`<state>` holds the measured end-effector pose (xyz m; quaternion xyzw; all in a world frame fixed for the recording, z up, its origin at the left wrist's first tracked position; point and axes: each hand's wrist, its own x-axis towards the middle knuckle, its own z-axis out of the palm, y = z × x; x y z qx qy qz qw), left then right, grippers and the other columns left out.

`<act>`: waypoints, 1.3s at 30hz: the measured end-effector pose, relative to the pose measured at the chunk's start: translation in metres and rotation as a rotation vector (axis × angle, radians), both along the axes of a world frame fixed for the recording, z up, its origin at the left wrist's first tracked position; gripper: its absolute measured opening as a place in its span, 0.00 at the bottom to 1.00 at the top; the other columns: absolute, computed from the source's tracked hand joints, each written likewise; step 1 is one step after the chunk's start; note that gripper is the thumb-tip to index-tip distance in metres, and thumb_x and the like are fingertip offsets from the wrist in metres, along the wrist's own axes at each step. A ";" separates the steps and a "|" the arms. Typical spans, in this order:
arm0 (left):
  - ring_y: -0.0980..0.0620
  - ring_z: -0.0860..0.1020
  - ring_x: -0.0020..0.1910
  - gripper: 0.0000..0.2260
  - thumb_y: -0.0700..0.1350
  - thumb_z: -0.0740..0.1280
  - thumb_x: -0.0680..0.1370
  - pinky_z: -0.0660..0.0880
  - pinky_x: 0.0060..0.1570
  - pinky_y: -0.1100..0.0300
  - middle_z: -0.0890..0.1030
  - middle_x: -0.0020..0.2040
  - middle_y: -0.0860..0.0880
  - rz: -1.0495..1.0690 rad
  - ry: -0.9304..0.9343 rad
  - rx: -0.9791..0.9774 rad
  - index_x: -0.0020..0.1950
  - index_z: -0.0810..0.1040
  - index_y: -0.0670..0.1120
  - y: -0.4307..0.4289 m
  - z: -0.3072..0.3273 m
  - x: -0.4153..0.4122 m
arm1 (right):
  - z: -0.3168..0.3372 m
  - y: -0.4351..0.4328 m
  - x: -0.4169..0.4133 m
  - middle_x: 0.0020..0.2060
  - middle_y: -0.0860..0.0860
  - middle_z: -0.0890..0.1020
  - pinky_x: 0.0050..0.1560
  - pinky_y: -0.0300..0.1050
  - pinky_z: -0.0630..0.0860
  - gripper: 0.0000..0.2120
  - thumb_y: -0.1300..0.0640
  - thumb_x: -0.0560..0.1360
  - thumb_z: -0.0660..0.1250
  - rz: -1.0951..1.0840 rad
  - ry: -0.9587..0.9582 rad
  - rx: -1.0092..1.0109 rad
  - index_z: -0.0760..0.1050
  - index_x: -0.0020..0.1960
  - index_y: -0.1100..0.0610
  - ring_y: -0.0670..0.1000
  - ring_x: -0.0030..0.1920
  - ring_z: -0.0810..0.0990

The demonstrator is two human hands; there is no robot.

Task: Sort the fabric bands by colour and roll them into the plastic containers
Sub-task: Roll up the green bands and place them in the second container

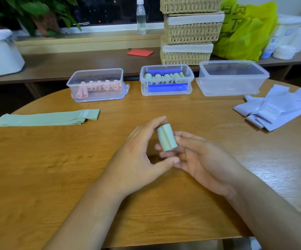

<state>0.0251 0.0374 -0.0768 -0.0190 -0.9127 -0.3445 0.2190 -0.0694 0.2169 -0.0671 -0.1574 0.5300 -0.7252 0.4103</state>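
Three tubs (166,80) stand beyond; flat green bands (46,119) lie left. Both hands, left (138,159) and right (200,157), pinch a rolled green band (166,139) with curled fingers.

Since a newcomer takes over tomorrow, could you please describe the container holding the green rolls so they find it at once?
On the round wooden table, three clear plastic containers line the far edge. It is the middle one, between the container of pink rolls and the larger container. It alone holds green rolls and shows blue bars front and back.

Left hand (140,156), right hand (203,159): pinch grip.
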 end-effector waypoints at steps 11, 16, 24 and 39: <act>0.62 0.76 0.65 0.27 0.54 0.78 0.75 0.69 0.65 0.69 0.80 0.65 0.60 0.044 -0.006 -0.133 0.73 0.75 0.56 -0.001 -0.002 0.002 | -0.009 -0.007 0.005 0.59 0.60 0.86 0.68 0.60 0.79 0.19 0.51 0.86 0.60 -0.065 0.136 0.100 0.80 0.69 0.61 0.56 0.57 0.84; 0.60 0.75 0.62 0.26 0.53 0.76 0.74 0.62 0.64 0.75 0.81 0.63 0.59 0.052 0.000 -0.232 0.71 0.76 0.53 0.002 -0.002 0.003 | -0.008 -0.006 0.010 0.57 0.66 0.84 0.69 0.66 0.77 0.12 0.52 0.83 0.71 -0.028 0.361 0.153 0.85 0.61 0.59 0.61 0.60 0.84; 0.62 0.73 0.69 0.33 0.54 0.82 0.72 0.68 0.67 0.67 0.76 0.68 0.62 0.031 0.021 -0.101 0.73 0.74 0.53 -0.004 -0.001 0.000 | -0.008 -0.007 0.008 0.45 0.54 0.86 0.60 0.55 0.79 0.09 0.58 0.81 0.72 -0.115 0.302 0.127 0.85 0.59 0.59 0.50 0.47 0.82; 0.59 0.73 0.70 0.34 0.61 0.76 0.74 0.72 0.69 0.58 0.76 0.69 0.60 0.019 -0.009 -0.240 0.76 0.71 0.55 -0.010 0.001 -0.002 | -0.005 -0.003 0.004 0.55 0.62 0.85 0.59 0.51 0.81 0.11 0.57 0.76 0.78 -0.255 0.335 0.132 0.86 0.58 0.55 0.53 0.50 0.83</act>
